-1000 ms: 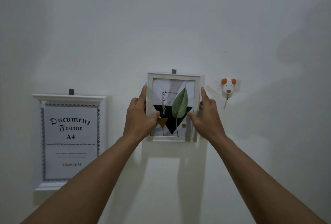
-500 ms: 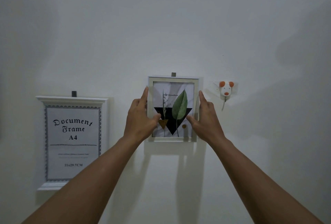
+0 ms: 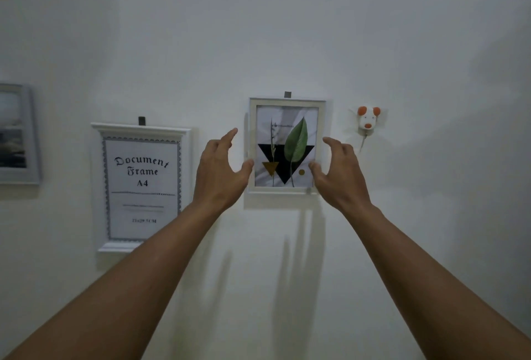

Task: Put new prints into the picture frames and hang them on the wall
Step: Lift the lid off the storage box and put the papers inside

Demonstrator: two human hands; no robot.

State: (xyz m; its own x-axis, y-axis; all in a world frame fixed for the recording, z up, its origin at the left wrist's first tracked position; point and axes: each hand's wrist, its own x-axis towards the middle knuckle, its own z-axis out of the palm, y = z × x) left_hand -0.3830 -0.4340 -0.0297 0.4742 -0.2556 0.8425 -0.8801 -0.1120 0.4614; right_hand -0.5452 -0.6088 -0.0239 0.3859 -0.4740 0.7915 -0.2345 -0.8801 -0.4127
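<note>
Grey, dim light lies on two bare forearms that reach up from the bottom of the view toward the wall. The left hand is open, fingers straight and spread, and grips nothing; its thumb tip lies over the left edge of the small white frame, though whether it touches cannot be told. The right hand is open too, fingers loosely bent and empty, its thumb over the frame's lower right corner. Between them the frame sits upright against the wall under a dark hook, with the leaf print inside. With neither hand gripping it, this one looks fitted and hung. To its left a larger document frame hangs from its own hook, showing a stock sheet that reads "Document Frame A4", so it probably awaits a new print. Further left a grey frame is cut off by the edge; its picture is too blurred to judge. To the right a dog-shaped hook carries nothing and may be meant for another frame.
</note>
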